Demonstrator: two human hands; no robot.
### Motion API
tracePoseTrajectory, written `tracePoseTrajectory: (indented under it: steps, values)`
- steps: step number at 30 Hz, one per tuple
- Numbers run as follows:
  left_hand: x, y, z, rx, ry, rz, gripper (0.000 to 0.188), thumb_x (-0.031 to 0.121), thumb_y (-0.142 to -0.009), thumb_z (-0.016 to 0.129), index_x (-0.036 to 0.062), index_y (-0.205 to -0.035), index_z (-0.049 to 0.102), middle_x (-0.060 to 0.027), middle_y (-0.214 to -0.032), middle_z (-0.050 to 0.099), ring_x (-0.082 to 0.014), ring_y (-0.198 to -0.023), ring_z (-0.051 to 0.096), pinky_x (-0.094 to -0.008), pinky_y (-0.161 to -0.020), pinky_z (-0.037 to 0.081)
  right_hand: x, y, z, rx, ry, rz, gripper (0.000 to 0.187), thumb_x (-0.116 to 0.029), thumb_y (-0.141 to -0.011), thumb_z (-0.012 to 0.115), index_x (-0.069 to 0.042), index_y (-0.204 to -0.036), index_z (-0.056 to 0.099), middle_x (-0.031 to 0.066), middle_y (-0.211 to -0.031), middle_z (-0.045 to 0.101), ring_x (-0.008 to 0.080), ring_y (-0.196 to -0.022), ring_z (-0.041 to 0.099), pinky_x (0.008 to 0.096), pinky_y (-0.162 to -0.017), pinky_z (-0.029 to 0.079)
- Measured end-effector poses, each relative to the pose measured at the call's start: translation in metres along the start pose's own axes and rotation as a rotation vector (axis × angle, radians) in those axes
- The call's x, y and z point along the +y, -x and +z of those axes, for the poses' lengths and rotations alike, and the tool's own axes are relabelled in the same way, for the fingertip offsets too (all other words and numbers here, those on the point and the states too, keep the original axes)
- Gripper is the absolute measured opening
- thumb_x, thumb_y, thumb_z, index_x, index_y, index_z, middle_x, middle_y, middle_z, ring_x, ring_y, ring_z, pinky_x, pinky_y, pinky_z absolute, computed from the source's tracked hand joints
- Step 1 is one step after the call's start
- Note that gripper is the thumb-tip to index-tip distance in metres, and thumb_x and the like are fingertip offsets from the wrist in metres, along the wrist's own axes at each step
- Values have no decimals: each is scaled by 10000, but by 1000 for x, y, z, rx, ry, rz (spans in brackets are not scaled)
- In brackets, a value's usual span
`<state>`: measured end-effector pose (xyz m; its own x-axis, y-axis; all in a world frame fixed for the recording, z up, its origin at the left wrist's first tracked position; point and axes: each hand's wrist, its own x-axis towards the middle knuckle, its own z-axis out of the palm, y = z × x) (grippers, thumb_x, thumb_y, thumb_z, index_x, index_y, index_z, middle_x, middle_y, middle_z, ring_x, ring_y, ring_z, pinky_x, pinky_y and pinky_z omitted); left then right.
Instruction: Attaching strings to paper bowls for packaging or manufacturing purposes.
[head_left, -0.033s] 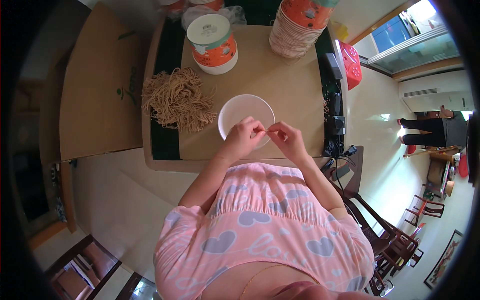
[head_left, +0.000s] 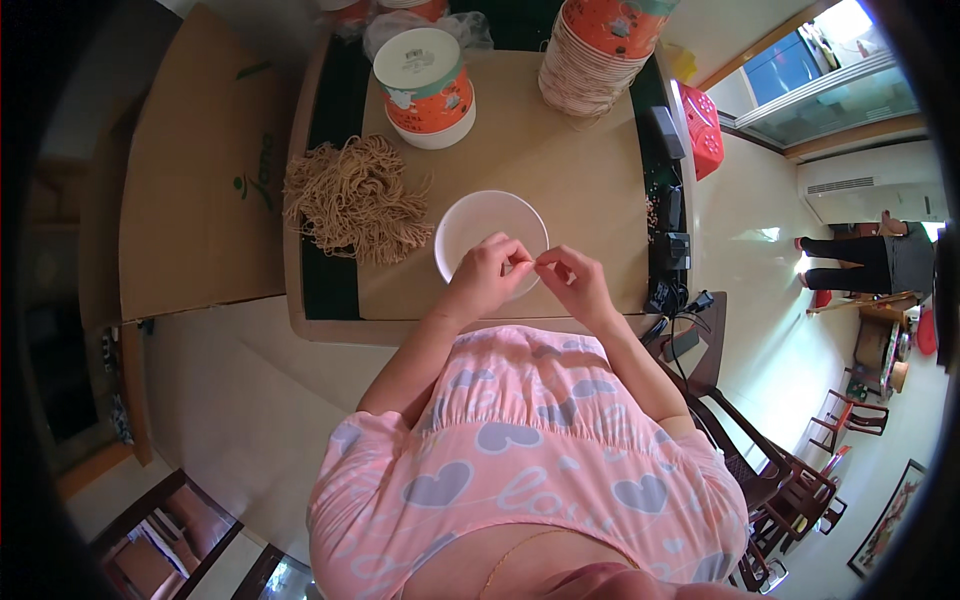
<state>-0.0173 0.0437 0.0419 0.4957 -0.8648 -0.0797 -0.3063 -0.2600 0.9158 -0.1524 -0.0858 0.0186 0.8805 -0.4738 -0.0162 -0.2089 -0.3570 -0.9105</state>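
Over the near right edge of a white round tub (head_left: 490,215), my two hands meet at the fingertips. My left hand (head_left: 488,272) is closed in a pinch, and so is my right hand (head_left: 578,282) beside it. Whatever lies between the fingertips is too small to make out. Left of the tub, a loose heap of tan twisted cords (head_left: 358,200) spreads on the tabletop. Behind it stands an upside-down paper tub (head_left: 425,95), orange and green with a white base. At the far right rises a stack of similar tubs (head_left: 605,50) with pale layered rims and thin cords.
Brown board (head_left: 590,210) covers the table middle. Black adapters and cables (head_left: 672,250) line its right edge, near a red plastic stool (head_left: 702,130). A large cardboard box (head_left: 205,190) stands left. Wooden chairs (head_left: 790,480) are at right; another person (head_left: 860,262) stands farther off.
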Motion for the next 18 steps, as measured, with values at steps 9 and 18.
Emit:
tracePoseTrajectory:
  steps: [9,18]
  values:
    - [11,5,0,-134,264,-42,100,60,-841,649,6,-783,588,17,-752,517,-36,-633,459,-205,-570,376,14,8,5,41,10,-131,95,-5,-792,666,-44,-877,653,54,-801,549,131,-625,516,258,-560,438]
    - [24,10,-8,-241,671,-121,98,61,-868,626,53,-781,583,64,-703,488,5,-614,410,-170,-537,316,31,5,8,16,59,-117,114,-26,-794,663,-39,-906,642,87,-825,570,189,-674,584,292,-599,493]
